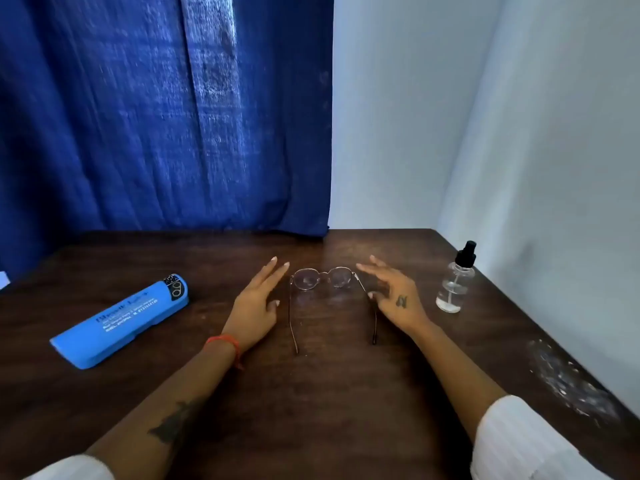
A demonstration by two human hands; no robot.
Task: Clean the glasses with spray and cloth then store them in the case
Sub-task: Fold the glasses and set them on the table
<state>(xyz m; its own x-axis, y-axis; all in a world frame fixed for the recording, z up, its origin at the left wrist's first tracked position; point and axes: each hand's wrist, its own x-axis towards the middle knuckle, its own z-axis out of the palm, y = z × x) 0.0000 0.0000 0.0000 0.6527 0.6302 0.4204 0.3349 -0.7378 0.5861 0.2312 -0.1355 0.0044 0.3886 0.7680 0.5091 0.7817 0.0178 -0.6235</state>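
Glasses (325,292) lie between empty, spread left hand (258,303) and right hand (394,296), arms pointing back toward the person, right thumb perhaps touching.

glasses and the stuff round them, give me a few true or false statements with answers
1. The glasses lie on the table with arms unfolded. True.
2. The left hand holds the bottle. False: the bottle stands alone, to the right of the right hand.
3. The case is closed. True.
4. The case lies to the right of the glasses. False: it lies to their left.
5. Both hands are open, one at each side of the glasses. True.
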